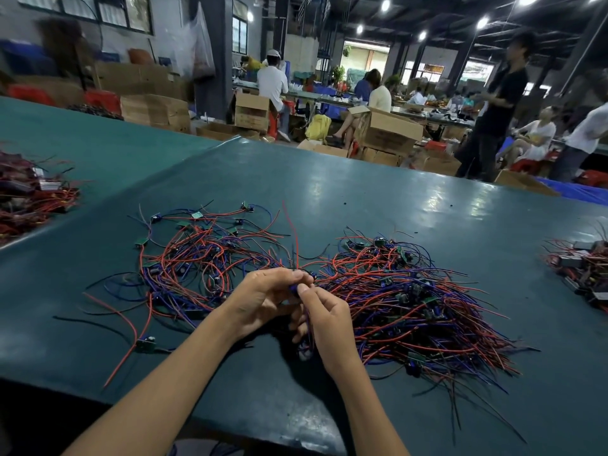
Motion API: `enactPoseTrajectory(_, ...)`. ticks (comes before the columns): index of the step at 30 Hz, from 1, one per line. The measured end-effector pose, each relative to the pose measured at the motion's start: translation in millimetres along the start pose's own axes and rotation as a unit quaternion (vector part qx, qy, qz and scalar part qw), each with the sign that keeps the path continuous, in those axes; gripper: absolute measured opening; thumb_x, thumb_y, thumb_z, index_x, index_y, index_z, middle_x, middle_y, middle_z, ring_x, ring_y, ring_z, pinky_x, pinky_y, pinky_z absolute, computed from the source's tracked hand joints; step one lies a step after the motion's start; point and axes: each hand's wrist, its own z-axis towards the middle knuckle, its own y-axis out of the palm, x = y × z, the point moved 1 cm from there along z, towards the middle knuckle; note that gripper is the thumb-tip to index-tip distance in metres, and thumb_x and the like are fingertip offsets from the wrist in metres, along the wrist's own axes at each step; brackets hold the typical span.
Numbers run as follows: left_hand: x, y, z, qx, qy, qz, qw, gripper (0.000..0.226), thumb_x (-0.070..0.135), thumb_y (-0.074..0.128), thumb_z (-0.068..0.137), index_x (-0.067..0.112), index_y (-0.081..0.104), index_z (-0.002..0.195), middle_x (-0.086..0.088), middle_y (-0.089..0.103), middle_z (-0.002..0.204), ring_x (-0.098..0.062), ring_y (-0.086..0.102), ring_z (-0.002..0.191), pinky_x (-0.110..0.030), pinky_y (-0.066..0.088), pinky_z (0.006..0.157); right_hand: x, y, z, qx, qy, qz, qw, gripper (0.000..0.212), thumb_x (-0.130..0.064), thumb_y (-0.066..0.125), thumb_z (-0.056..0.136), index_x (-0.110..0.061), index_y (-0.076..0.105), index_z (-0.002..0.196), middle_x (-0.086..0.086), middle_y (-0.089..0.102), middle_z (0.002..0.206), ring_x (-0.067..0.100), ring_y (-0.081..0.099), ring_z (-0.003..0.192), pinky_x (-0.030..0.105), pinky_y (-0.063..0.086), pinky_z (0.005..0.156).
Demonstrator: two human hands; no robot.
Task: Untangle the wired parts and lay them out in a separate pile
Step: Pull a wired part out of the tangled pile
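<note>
While the wide green table (394, 199) keeps two heaps apart, a loose snarl (197, 258) on the left and a denser pile (411, 307) with wires combed mostly one way on the right, the person works between them, likely so freed pieces go right. The left hand (263, 297) and right hand (325, 320) both pinch one small wired part (293, 288), held between the heaps.

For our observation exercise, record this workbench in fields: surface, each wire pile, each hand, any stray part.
surface: green table cover
left pile: wired parts, loosely spread
right pile: wired parts, denser heap
left hand: pinches blue wired part
right hand: pinches the same part
stray part: lone board with red wire, near left
</note>
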Motion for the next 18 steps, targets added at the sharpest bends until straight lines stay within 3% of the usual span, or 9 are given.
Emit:
enactPoseTrajectory(6, -4.8, -4.2, 2.7, 0.006, 0.02, 0.017, 1.0, 0.048, 0.034, 0.086, 0.076, -0.006, 0.073, 0.099, -0.021, 0.067, 0.086, -0.029, 0.059, 0.064, -0.034, 0.052, 0.058, -1.9, 0.6, -3.7, -0.008, -0.01, -0.003, 1.0, 0.041, -0.023, 0.058, 0.103, -0.016, 0.067, 0.064, 0.008, 0.056, 0.055, 0.018, 0.05, 0.04, 0.025, 0.041, 0.038)
enactPoseTrajectory(10, -7.0, -0.8, 2.5, 0.008, 0.038, 0.005, 0.999, 0.049, 0.031, 0.084, 0.08, -0.012, 0.069, 0.099, -0.022, 0.064, 0.078, -0.029, 0.058, 0.057, -0.035, 0.052, 0.051, 0.4, 0.9, -2.6, -0.009, -0.006, -0.015, 1.0, 0.03, -0.026, 0.059, 0.102, -0.011, 0.072, 0.08, 0.011, 0.056, 0.058, 0.019, 0.049, 0.041, 0.024, 0.043, 0.039)
enactPoseTrajectory(13, -7.2, 0.3, 2.4, 0.024, 0.039, 0.014, 0.999, 0.048, 0.028, 0.083, 0.08, -0.011, 0.071, 0.105, -0.022, 0.068, 0.089, -0.026, 0.065, 0.072, -0.032, 0.054, 0.057, -1.0, 0.1, -1.6, -0.016, 0.003, -0.001, 1.0, 0.021, -0.016, 0.055, 0.103, -0.014, 0.074, 0.095, 0.006, 0.063, 0.063, 0.016, 0.055, 0.043, 0.024, 0.044, 0.037)
enactPoseTrajectory(18, -9.7, 2.0, 2.0, 0.027, 0.04, 0.021, 0.999, 0.038, 0.023, 0.076, 0.086, -0.011, 0.07, 0.101, -0.018, 0.05, 0.072, -0.024, 0.045, 0.051, -0.034, 0.045, 0.054, -3.9, -2.9, 0.6, -0.012, 0.03, 0.034, 0.999, 0.031, -0.008, 0.052, 0.1, -0.009, 0.073, 0.078, 0.016, 0.067, 0.069, 0.024, 0.056, 0.053, 0.027, 0.045, 0.039)
